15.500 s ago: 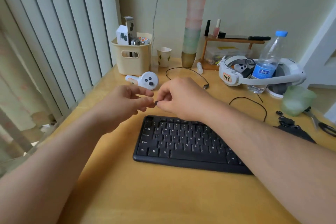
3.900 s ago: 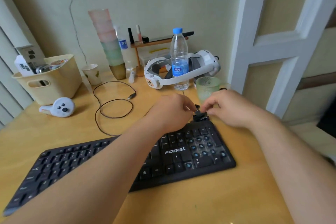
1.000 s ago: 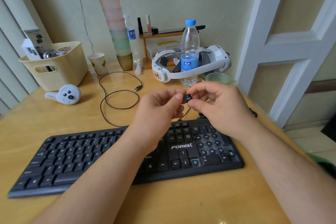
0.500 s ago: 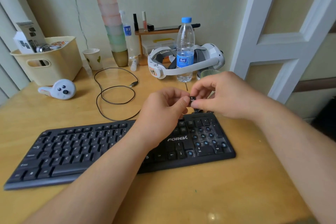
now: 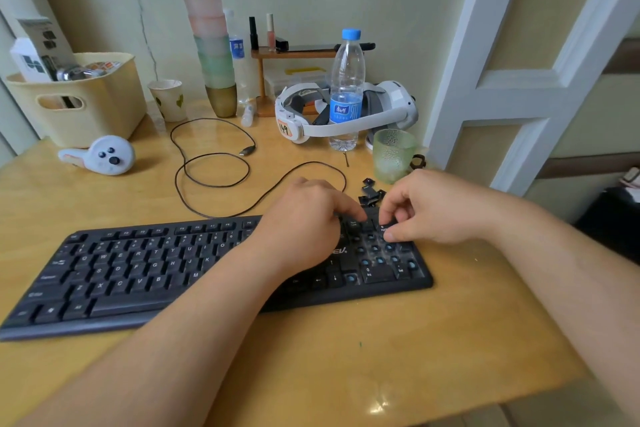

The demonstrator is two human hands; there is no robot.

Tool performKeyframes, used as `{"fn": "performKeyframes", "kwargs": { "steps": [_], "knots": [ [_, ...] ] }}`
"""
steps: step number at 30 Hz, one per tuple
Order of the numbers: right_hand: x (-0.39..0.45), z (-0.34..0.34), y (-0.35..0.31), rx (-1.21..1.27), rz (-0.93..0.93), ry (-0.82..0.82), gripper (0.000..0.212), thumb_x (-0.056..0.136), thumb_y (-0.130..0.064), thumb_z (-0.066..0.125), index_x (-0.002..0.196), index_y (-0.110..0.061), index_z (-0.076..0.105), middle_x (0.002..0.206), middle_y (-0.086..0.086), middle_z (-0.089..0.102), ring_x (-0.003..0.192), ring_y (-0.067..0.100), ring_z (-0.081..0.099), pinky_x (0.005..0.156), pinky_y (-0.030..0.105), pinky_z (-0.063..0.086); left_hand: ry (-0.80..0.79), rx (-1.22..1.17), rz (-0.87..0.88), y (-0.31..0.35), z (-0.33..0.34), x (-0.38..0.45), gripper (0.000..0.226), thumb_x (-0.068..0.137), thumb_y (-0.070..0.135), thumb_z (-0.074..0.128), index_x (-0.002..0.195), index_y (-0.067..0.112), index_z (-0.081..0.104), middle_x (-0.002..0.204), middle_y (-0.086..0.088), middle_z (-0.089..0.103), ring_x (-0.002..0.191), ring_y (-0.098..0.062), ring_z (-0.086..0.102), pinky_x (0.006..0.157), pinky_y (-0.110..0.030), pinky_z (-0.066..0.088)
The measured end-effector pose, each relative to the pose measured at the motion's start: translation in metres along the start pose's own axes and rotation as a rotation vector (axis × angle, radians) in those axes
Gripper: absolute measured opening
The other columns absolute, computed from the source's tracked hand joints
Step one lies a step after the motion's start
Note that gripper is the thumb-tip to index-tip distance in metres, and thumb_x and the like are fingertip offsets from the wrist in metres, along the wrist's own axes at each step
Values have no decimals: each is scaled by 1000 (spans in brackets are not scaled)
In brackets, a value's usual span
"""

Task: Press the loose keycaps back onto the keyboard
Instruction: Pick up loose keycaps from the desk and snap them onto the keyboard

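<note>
1. So, your black FOREV keyboard (image 5: 145, 267) sits flat on the wooden desk (image 5: 346, 357), with both your hands over its numpad end.
2. Your left hand (image 5: 304, 218) has fingers curled, index finger pressing down on the numpad's top row; can't tell if it's gripping anything.
3. Your right hand (image 5: 426, 208) pinches a keycap (image 5: 385, 227) at the numpad's top right.
4. Several numpad spots show bare blue stems.
5. Loose keycaps (image 5: 370, 192) lie piled just behind the keyboard, near the green glass cup (image 5: 393, 154).
</note>
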State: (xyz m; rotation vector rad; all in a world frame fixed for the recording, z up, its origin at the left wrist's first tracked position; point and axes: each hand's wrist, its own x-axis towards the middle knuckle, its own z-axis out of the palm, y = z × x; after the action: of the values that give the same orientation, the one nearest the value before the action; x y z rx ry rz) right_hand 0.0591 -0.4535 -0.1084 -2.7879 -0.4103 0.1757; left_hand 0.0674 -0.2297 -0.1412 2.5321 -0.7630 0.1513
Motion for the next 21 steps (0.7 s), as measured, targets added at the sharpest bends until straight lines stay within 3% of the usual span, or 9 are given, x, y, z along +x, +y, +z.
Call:
{"fn": "performKeyframes", "kwargs": {
  "steps": [8, 13, 21],
  "knots": [
    [0, 2, -6, -36, 69, -9, 12, 81, -36, 86, 82, -32, 75, 66, -27, 65, 60, -7, 58, 54, 14, 37, -97, 1, 37, 6, 1, 0, 53, 94, 14, 48, 122, 53, 69, 112, 8, 57, 113, -22, 42, 106, -32, 34],
    [1, 0, -8, -22, 95, -7, 7, 82, -33, 86, 84, -35, 80, 73, -28, 69, 71, -9, 61, 64, 19, 44, -155, 12, 57, 7, 5, -3, 50, 98, 29, 47, 131, 64, 58, 107, 12, 48, 113, -19, 37, 109, -42, 35],
    [8, 0, -12, 147, 239, 12, 14, 82, -20, 85, 75, -31, 80, 74, -19, 74, 79, 5, 68, 75, 27, 55, -141, 55, 47, 9, 4, -2, 50, 99, 28, 45, 130, 65, 59, 110, 12, 47, 112, -19, 34, 108, -41, 32]
  ]
}}
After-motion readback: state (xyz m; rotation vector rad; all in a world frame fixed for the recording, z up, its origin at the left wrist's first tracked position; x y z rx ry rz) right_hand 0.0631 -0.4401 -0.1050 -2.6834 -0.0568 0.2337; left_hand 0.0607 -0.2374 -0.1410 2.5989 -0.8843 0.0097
